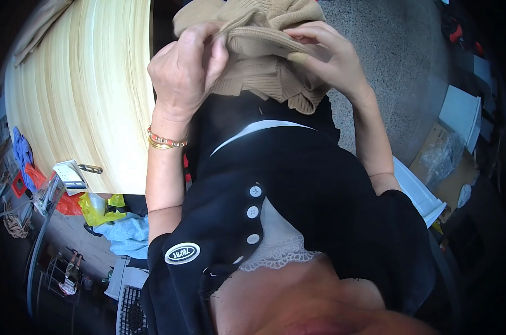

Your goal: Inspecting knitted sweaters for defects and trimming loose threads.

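Sweater: tan ribbed knit (258, 61), bunched in front of the black jacket (297, 184), just right of the pale wooden table (85, 89).
Left hand (186, 72): closed over a fold.
Right hand (325, 56): fingers pinching the ribbed hem.
Handling: looks soft, light, floppy; likely stretches, best gripped at hems.

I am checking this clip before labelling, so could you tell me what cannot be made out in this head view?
- Tan ribbed knit garment: top cut off by the upper edge, so its kind is unclear.
- Left hand fingertips: tucked into the knit.
- Right hand palm: faces away.
- Items beside the wooden table: too small and dark.
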A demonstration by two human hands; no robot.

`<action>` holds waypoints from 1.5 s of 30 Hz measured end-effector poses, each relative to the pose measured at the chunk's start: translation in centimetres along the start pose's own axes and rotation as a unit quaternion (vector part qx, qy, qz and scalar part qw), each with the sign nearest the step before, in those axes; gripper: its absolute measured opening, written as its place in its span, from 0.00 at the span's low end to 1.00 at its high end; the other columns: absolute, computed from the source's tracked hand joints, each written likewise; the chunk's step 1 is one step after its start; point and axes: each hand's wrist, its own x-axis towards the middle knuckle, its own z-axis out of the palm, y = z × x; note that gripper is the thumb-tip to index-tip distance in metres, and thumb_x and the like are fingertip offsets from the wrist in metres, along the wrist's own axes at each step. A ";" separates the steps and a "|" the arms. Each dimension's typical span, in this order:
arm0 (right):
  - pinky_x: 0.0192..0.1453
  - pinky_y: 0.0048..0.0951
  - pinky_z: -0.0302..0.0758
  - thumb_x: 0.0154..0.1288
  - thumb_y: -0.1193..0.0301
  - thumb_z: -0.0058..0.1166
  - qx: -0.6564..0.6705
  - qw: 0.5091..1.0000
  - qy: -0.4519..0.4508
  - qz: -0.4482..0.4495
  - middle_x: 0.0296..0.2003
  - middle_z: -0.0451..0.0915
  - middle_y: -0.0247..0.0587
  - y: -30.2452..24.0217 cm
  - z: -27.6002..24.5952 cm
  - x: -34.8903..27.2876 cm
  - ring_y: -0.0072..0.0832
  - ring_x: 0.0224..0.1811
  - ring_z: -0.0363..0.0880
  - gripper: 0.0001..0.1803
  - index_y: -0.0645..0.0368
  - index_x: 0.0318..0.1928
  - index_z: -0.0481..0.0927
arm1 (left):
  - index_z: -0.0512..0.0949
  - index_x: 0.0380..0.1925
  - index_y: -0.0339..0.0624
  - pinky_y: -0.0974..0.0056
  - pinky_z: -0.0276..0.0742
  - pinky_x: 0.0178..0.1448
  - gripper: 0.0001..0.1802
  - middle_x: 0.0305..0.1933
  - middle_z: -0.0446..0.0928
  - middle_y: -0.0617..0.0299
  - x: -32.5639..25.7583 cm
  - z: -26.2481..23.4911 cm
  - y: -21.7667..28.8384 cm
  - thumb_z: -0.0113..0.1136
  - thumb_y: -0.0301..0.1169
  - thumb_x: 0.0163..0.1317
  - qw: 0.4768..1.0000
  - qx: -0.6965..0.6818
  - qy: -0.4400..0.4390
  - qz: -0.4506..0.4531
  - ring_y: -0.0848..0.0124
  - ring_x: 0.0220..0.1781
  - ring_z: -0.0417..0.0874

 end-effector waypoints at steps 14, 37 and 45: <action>0.48 0.20 0.75 0.66 0.78 0.56 0.208 0.962 0.156 0.081 0.40 0.81 0.38 -0.3 -2.3 -0.3 0.21 0.41 0.79 0.12 0.65 0.49 0.77 | 0.80 0.37 0.35 0.78 0.60 0.26 0.12 0.23 0.71 0.76 -0.9 -3.5 -0.5 0.66 0.33 0.63 0.785 -0.324 -0.271 -0.453 0.87 0.24 0.65; 0.32 0.24 0.78 0.50 0.77 0.60 -0.127 0.910 0.024 -0.393 0.37 0.82 0.40 -9.1 -1.7 2.2 0.31 0.33 0.83 0.19 0.61 0.47 0.83 | 0.79 0.46 0.34 0.77 0.78 0.44 0.12 0.39 0.83 0.62 2.1 -3.0 4.8 0.64 0.21 0.62 0.748 -0.531 -0.021 -0.397 0.80 0.39 0.82; 0.32 0.24 0.80 0.52 0.77 0.61 -0.193 0.887 0.112 -0.404 0.36 0.82 0.40 -8.3 -1.2 3.6 0.30 0.33 0.84 0.17 0.61 0.45 0.83 | 0.77 0.51 0.33 0.74 0.78 0.51 0.17 0.45 0.82 0.60 1.3 -3.4 4.7 0.64 0.21 0.61 0.715 -0.569 -0.010 -0.405 0.78 0.45 0.82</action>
